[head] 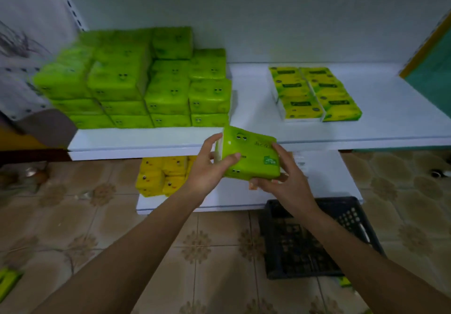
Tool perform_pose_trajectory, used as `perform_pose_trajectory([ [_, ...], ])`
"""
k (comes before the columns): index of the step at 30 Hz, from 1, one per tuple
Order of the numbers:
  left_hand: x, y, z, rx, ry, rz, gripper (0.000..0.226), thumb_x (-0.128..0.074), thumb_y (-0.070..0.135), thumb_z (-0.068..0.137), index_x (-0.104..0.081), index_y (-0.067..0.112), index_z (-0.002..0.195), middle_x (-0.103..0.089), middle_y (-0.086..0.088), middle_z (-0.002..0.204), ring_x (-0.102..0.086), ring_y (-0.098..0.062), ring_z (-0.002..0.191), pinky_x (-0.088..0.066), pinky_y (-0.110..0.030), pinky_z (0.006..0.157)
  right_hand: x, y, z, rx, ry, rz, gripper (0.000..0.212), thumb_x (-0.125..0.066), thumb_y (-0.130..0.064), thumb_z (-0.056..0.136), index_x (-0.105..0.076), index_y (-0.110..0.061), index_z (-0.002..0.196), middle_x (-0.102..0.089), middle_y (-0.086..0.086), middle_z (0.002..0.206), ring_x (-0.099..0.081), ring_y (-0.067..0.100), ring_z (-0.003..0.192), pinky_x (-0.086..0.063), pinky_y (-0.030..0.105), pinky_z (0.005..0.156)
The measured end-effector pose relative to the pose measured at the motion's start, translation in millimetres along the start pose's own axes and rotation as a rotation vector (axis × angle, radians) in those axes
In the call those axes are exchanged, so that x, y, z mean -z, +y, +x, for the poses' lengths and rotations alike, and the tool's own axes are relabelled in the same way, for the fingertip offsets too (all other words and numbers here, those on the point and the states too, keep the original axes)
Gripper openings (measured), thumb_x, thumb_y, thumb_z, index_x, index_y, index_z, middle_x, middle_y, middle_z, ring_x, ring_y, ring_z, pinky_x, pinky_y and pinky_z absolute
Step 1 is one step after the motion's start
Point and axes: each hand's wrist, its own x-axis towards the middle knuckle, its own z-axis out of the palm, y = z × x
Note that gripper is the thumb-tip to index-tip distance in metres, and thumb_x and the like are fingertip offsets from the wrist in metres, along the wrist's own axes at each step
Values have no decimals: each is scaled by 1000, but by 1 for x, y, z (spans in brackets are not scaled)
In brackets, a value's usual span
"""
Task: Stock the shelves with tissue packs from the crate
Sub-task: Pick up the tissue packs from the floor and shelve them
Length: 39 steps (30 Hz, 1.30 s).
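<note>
Head camera showed the left hand (207,167) and right hand (286,184) both clasping one green pack (252,154), fingers curled round it. Best, I thought, to slide it level against the green stack (146,82) at ten o'clock.

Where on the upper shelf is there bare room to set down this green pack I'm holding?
Nearest gap: bare upper shelf between the green stack and the yellow-green packs. Wider bare shelf lies right of those packs, and a narrow strip runs in front of the stack. The left half is crowded with stacked green packs.
</note>
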Motion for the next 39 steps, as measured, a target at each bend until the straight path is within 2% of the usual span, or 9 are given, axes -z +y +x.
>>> perform_pose_trajectory([
  [4, 57, 16, 31, -51, 80, 40, 56, -74, 51, 63, -43, 53, 109, -60, -3, 111, -59, -19, 103, -49, -45, 92, -54, -22, 44, 45, 18, -5, 81, -81, -7, 66, -41, -36, 130, -56, -14, 121, -59, -3, 102, -53, 20, 77],
  [7, 88, 24, 61, -121, 102, -5, 60, -72, 25, 78, -37, 41, 124, -54, 15, 92, -58, -4, 84, -51, -33, 88, -82, -37, 84, 83, 53, 6, 78, -81, -8, 67, -46, -33, 132, -60, -9, 122, -61, -2, 98, -54, 27, 81],
  [9, 102, 29, 81, -151, 89, 4, 67, -74, 18, 76, -35, 39, 126, -58, 11, 93, -59, 3, 74, -52, -19, 75, -94, -42, 108, 110, 75, -39, 77, -81, -11, 66, -46, -36, 130, -60, -12, 119, -59, -7, 98, -52, 26, 84],
  [12, 121, 30, 111, -174, 114, 36, 65, -78, 16, 71, -43, 32, 124, -62, -3, 105, -62, -7, 81, -51, -17, 71, -107, -47, 149, 136, 94, -80, 74, -81, -14, 66, -46, -44, 124, -60, -16, 114, -59, -3, 101, -51, 30, 90],
  [17, 140, -8, 133, -112, 145, 220, 52, -83, 28, 67, -53, 32, 110, -60, 4, 103, -59, -11, 88, -49, -22, 74, -124, -60, 222, 118, 115, -156, 74, -80, -22, 70, -46, -34, 134, -57, -12, 110, -56, 4, 101, -46, 25, 94],
  [22, 154, -33, 148, -89, 150, 468, 51, -76, 27, 74, -57, 21, 121, -53, 4, 112, -52, -10, 97, -35, -13, 75, -149, -65, 268, 144, 8, -298, 73, -79, -27, 72, -43, -32, 136, -54, -10, 103, -50, 3, 93, -34, 7, 76],
  [28, 166, -35, 163, -151, 163, 521, 54, -76, 29, 74, -55, 22, 123, -53, -2, 121, -54, -15, 105, -43, -24, 84, -182, -64, 304, 146, -2, -415, 77, -74, -31, 77, -33, -29, 143, -57, 0, 125, -54, 17, 111, -39, 26, 93],
  [31, 172, -41, 162, -151, 166, 511, 53, -77, 28, 73, -56, 23, 122, -52, 0, 119, -54, -14, 103, -40, -19, 79, -190, -60, 310, 137, -10, -454, 81, -71, -33, 80, -26, -26, 146, -50, 2, 138, -47, 22, 125, -35, 27, 99],
  [39, 179, -44, 150, -108, 171, 510, 61, -68, 48, 62, -57, 25, 118, -50, 8, 109, -54, -9, 100, -40, -17, 79, -203, -58, 321, 50, 5, -606, 85, -62, -43, 84, -9, -31, 149, -48, 15, 137, -41, 32, 127, -35, 40, 103],
])
